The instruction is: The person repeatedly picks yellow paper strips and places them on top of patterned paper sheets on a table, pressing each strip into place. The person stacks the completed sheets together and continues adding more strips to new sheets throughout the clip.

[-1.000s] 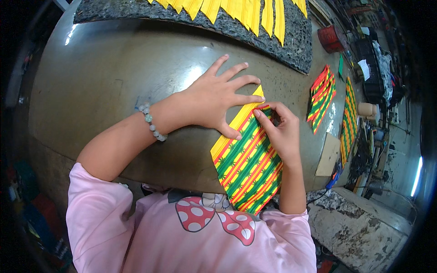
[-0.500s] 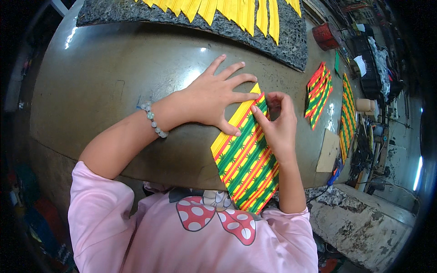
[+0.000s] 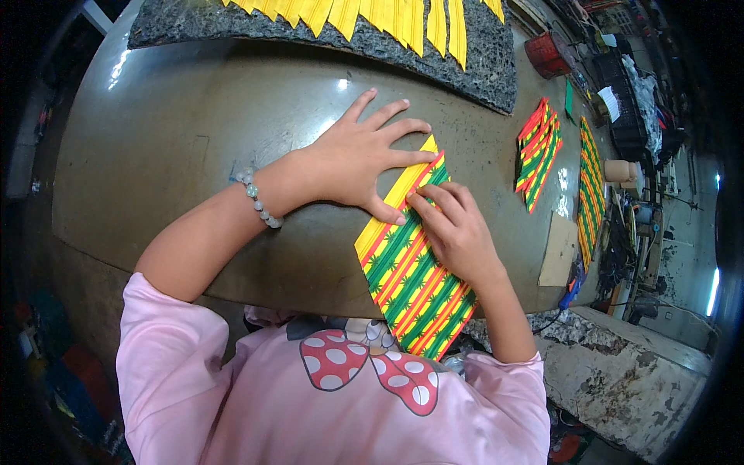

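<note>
A striped panel [image 3: 418, 287] of green, yellow and red diagonal bands with dark leaf prints lies over the table's near edge, its lower tip against my shirt. Along its upper left side runs a plain yellow strip [image 3: 399, 186] with a red edge. My left hand [image 3: 353, 163] is spread flat, thumb and index fingertip touching the yellow strip, other fingers on the table. My right hand [image 3: 457, 225] is closed, its bent fingertips together on the panel beside the strip's red edge. What lies beneath those fingertips is hidden.
A dark speckled board [image 3: 310, 46] with several yellow strips lies at the far side. On the right are patterned pieces [image 3: 539, 155], a long patterned strip [image 3: 591, 194], a tan card [image 3: 558, 249] and a red tin [image 3: 549, 56]. A stained ledge [image 3: 620, 356] stands below.
My right hand has moved from the panel's upper corner down and left to the red edge, fingers now bent. The left hand keeps its spread hold, while the view has shifted slightly.
</note>
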Demonstrator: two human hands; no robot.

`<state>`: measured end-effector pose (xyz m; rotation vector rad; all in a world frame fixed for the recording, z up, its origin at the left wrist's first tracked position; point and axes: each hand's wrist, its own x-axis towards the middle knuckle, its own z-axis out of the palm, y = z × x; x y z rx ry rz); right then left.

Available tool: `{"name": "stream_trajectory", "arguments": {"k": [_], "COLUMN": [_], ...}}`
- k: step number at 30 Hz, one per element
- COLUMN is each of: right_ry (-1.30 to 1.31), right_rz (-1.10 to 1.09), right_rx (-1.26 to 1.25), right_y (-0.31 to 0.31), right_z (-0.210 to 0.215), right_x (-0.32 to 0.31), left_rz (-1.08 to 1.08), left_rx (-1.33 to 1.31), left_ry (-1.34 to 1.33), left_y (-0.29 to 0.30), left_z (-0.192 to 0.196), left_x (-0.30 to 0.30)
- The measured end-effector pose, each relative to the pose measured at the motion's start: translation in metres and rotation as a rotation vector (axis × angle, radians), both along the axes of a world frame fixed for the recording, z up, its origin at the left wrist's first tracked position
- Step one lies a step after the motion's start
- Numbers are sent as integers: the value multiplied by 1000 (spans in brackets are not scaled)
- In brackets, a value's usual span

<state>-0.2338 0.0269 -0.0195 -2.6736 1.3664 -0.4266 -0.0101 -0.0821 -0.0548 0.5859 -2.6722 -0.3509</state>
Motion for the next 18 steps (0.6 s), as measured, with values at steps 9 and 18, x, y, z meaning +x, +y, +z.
{"name": "stream_trajectory", "arguments": {"k": [9,18], "right_ry": [-11,-377], "right_rz": [134,-444], "right_rx": [-55,123], "right_y": [12,-20], "right_z": [10,-8], "right_x": [18,-9], "left_rz": [-11,1], "left_rx": [-16,2], "left_ry": [-15,-44], "left_y": [-1,-1], "left_z": [0,3], "left_x": [1,0]}}
